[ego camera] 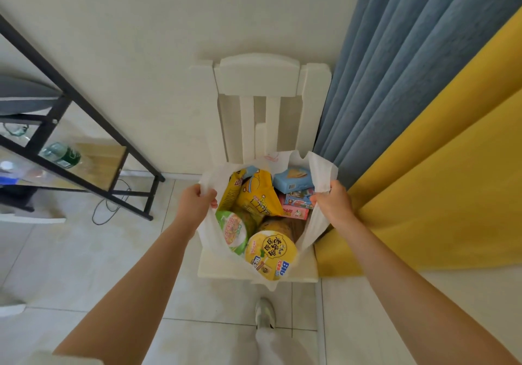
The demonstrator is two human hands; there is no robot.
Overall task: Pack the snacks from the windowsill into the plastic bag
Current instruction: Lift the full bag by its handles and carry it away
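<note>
Snacks fill the white plastic bag, which sits on a white wooden chair against the wall. The left hand and right hand hold the bag's mouth wide, fingers clamped on its handles. Blue curtain and yellow curtain hang right; a black-framed shelf stands left.

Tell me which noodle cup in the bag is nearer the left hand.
The green-lidded cup, just below the left hand; the yellow-lidded cup sits farther right.
</note>
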